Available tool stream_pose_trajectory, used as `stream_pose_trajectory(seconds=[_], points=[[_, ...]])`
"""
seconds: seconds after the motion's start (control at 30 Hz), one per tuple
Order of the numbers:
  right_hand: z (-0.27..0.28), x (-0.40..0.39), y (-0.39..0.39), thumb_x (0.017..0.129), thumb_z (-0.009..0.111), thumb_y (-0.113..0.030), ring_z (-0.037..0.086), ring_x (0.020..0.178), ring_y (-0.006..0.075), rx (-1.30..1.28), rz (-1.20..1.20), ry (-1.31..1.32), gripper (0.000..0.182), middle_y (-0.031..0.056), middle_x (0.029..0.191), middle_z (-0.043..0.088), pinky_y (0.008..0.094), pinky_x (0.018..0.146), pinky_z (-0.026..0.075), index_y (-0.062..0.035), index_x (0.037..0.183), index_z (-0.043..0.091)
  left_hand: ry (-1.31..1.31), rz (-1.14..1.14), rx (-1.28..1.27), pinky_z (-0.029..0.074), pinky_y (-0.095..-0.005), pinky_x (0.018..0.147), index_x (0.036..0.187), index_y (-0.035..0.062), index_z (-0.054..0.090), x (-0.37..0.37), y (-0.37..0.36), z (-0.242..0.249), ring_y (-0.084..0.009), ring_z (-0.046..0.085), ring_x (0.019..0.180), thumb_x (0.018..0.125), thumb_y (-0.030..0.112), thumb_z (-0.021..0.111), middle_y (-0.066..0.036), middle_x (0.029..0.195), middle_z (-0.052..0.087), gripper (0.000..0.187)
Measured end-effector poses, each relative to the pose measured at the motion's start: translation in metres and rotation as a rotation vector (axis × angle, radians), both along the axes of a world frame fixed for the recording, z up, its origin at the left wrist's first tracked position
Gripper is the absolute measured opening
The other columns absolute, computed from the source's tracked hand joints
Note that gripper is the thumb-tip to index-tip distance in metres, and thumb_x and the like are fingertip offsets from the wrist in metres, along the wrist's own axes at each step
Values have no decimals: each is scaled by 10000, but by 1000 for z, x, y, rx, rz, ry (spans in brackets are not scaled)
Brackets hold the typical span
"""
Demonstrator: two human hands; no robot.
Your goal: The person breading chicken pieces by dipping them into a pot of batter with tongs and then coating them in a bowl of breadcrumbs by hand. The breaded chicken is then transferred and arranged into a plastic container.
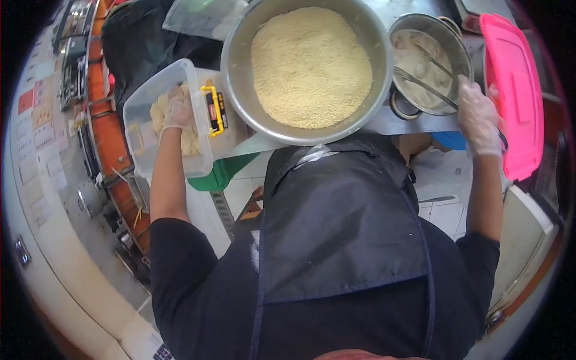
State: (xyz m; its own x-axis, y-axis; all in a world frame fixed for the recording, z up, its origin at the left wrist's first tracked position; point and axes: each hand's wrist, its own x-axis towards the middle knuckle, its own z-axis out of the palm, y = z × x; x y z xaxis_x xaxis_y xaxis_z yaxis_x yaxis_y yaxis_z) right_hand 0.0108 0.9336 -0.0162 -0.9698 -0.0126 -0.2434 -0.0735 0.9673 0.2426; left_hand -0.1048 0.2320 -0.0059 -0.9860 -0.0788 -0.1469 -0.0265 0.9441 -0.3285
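Note:
My right hand, in a clear plastic glove, is closed around the handle of metal tongs. The tong arms reach into a steel pot of milky liquid with pale pieces in it. My left hand, also gloved, is down inside a clear plastic bin with yellow latches, among crumb-coated pieces. Its fingertips are partly hidden, so their grip does not show. Between my hands stands a large steel bowl filled with pale yellow breadcrumbs.
A bright pink lid stands at the right beside the pot. Behind the bin lie a black plastic bag and a clear bag. A green container sits below the table edge.

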Motion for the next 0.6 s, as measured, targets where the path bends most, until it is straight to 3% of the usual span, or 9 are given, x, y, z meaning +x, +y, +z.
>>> stream_pose_trajectory(seconds=[0.1, 0.17, 0.2, 0.23, 0.3, 0.37, 0.4, 0.47, 0.6], points=[[45, 15, -15, 967, 603, -100, 717, 1049, 317, -65, -75, 125, 357, 151, 1075, 712, 428, 880, 580, -50, 1320, 605, 68, -227, -76, 520, -514, 982, 1271, 132, 652, -8, -46, -24, -428, 652, 1154, 1016, 293, 468, -200, 1219, 699, 354], [52, 22, -2, 948, 657, -113, 704, 1087, 325, -150, -78, 187, 394, 158, 1126, 710, 424, 914, 567, -60, 1335, 608, -102, -11, 230, 277, -491, 1241, 1468, -20, 507, -8, -50, -22, -444, 432, 1441, 1057, 432, 446, -309, 1489, 513, 614], [56, 25, 1, 929, 710, -125, 691, 1124, 333, -247, -73, 254, 437, 165, 1176, 709, 419, 949, 555, -70, 1351, 612, -104, -10, 234, 277, -491, 1241, 1468, -20, 507, -6, -40, -14, -444, 432, 1441, 1057, 432, 446, -309, 1489, 513, 614], [62, 24, -1, 891, 775, -123, 674, 1159, 327, -449, -217, 209, 538, 197, 1240, 692, 410, 1003, 520, -48, 1393, 596, -59, -80, 303, 389, -499, 1127, 1420, 30, 560, -1, -24, 4, -425, 536, 1313, 1033, 391, 463, -265, 1380, 594, 538], [69, 23, 2, 905, 771, -206, 672, 1170, 336, -449, -253, 189, 577, 207, 1238, 696, 414, 998, 515, -46, 1423, 575, -2, -136, 359, 502, -507, 1013, 1371, 79, 613, 19, 1, 25, -406, 640, 1185, 1009, 351, 479, -222, 1271, 676, 472], [89, 18, -10, 922, 768, -313, 674, 1180, 344, -454, -378, 134, 634, 223, 1257, 695, 422, 983, 512, -37, 1453, 557, -113, 156, 1352, 453, -516, 1048, 1449, -12, 526, 49, 32, 32, -443, 591, 1230, 979, 458, 632, -263, 1405, 584, 672], [90, 18, -10, 922, 768, -313, 674, 1180, 344, -456, -359, 134, 634, 223, 1257, 695, 422, 983, 512, -37, 1453, 557, -97, 168, 1353, 453, -516, 1048, 1449, -12, 526, 63, 66, 40, -443, 591, 1230, 979, 458, 632, -263, 1405, 584, 672], [87, 15, -9, 932, 751, -232, 659, 1182, 317, -486, -415, 119, 579, 205, 1257, 691, 405, 1001, 494, -35, 1444, 566, 219, -195, 505, 476, -516, 964, 1380, -15, 587, 85, 124, 58, -436, 628, 1127, 901, 407, 741, -253, 1274, 660, 656], [81, 14, -17, 932, 750, -288, 643, 1223, 331, -561, -443, 135, 605, 213, 1296, 679, 412, 1022, 485, -50, 1455, 560, 320, -215, 209, 472, -526, 976, 1332, -32, 621, 94, 79, 5, -441, 630, 1126, 871, 343, 762, -258, 1202, 688, 611]])
